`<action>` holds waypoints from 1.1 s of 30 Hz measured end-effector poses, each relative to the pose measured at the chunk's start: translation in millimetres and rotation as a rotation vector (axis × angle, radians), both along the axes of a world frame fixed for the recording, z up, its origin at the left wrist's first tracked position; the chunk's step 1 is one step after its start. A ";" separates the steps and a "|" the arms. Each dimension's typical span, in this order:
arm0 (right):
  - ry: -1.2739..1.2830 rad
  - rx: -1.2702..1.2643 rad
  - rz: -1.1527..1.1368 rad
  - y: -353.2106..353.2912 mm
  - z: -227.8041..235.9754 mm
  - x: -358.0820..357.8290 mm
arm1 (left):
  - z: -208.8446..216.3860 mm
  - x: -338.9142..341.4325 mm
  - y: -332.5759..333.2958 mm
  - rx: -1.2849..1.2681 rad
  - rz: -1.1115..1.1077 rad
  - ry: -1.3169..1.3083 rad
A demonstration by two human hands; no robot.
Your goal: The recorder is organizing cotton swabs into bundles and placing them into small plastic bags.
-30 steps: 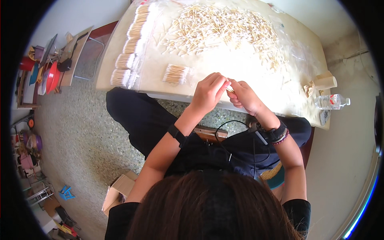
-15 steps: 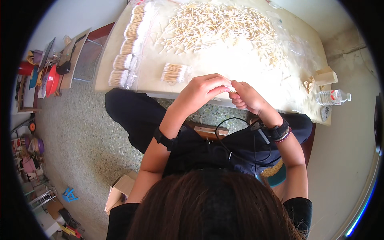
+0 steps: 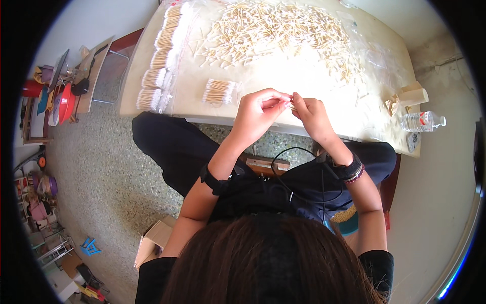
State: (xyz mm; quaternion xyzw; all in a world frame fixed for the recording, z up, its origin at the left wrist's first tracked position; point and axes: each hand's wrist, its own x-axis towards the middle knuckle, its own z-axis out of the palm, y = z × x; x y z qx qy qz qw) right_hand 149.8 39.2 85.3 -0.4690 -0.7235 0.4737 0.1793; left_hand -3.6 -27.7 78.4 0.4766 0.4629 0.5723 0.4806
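Note:
My left hand point(image 3: 259, 112) and my right hand point(image 3: 313, 117) meet at the near edge of the table, fingertips almost touching. Between their pinched fingers are a few thin cotton swabs point(image 3: 291, 106), mostly hidden by the fingers. Left of my hands, a small row of cotton swabs point(image 3: 218, 91) lies side by side on the tabletop point(image 3: 195, 104). Beyond my hands spreads a big loose heap of cotton swabs point(image 3: 283, 30), pointing every way. Along the table's left side runs a column of packed swab bundles point(image 3: 161, 59) in clear plastic.
At the table's right are a clear water bottle point(image 3: 422, 121), a cardboard tube point(image 3: 412, 95) and crumpled clear plastic point(image 3: 382, 63). A black cable point(image 3: 274, 164) hangs over my lap. On the floor stand an opened cardboard box point(image 3: 154, 237) and a small blue stool point(image 3: 90, 246).
My right hand has turned more upright and its fingers have loosened from a fist into a pinch. My left hand has shifted slightly; both stay together at the table edge.

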 end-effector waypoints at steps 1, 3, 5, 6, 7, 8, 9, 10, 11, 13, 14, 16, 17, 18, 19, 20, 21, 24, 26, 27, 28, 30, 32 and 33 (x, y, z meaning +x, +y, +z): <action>0.024 0.032 -0.012 -0.3 -2.2 0.1 | -0.4 0.5 0.3 0.012 0.001 -0.028; 0.043 -0.006 -0.023 1.3 -6.8 -0.2 | -1.9 2.6 0.2 0.016 0.022 -0.017; 0.062 -0.044 -0.033 2.7 -6.4 0.7 | -2.2 2.8 -0.8 0.021 0.045 -0.004; 0.101 -0.146 0.006 3.1 -1.0 1.1 | -0.6 1.5 -2.2 0.041 0.034 -0.002; 0.139 -0.249 0.045 3.6 1.6 1.8 | 0.4 0.0 -3.1 0.061 0.022 0.000; 0.139 -0.250 0.044 5.5 0.4 3.6 | 0.5 -1.2 -3.5 0.060 0.022 0.000; 0.158 -0.378 0.092 8.7 -0.4 6.3 | 0.7 -2.0 -3.6 0.088 0.032 0.042; 0.177 -0.505 0.139 10.4 -0.7 8.0 | 1.4 -2.9 -3.7 0.116 0.042 0.085; 0.176 -0.505 0.136 10.2 -0.5 8.9 | 2.7 -4.3 -3.7 0.115 0.041 0.084; 0.285 -0.703 0.197 8.7 3.6 8.6 | 7.3 -8.2 -3.9 0.221 0.027 0.227; 0.285 -0.704 0.195 8.7 4.2 9.4 | 8.0 -10.5 -3.3 0.220 0.025 0.226; 0.301 -0.799 0.266 9.0 5.0 10.6 | 10.1 -15.5 -2.7 0.294 -0.031 0.376; 0.301 -0.800 0.267 9.1 5.0 11.6 | 12.3 -17.7 -3.6 0.293 -0.030 0.377; 0.299 -0.843 0.295 9.3 4.5 13.1 | 15.3 -19.5 -4.6 0.274 -0.085 0.403; 0.297 -0.886 0.325 9.1 4.1 13.9 | 17.1 -20.2 -5.4 0.255 -0.139 0.429; 0.297 -0.887 0.325 7.5 2.3 14.4 | 17.7 -19.5 -6.3 0.254 -0.138 0.429; 0.345 -0.938 0.288 4.9 -1.3 14.7 | 18.4 -18.5 -7.0 0.195 -0.151 0.342; 0.371 -0.957 0.233 -2.6 -13.5 13.7 | 17.1 -11.0 -3.7 0.202 -0.104 0.321; 0.348 -0.924 0.217 -10.7 -17.6 11.4 | 13.7 3.2 -2.0 0.248 -0.020 0.320; 0.329 -0.825 0.183 -18.9 -17.6 7.4 | 11.2 13.5 -1.9 0.186 -0.009 0.269; 0.309 -0.724 0.149 -23.9 -17.6 5.4 | 11.0 22.7 -2.6 0.124 0.001 0.217; 0.321 -0.696 0.154 -26.7 -20.6 5.8 | 8.3 30.3 -4.3 0.038 -0.015 0.328; 0.344 -0.636 0.160 -27.8 -26.0 6.6 | -3.3 30.7 -2.2 0.350 0.037 0.423; 0.336 -0.677 0.232 -25.9 -30.2 9.9 | -3.4 29.7 -3.8 0.331 -0.037 0.444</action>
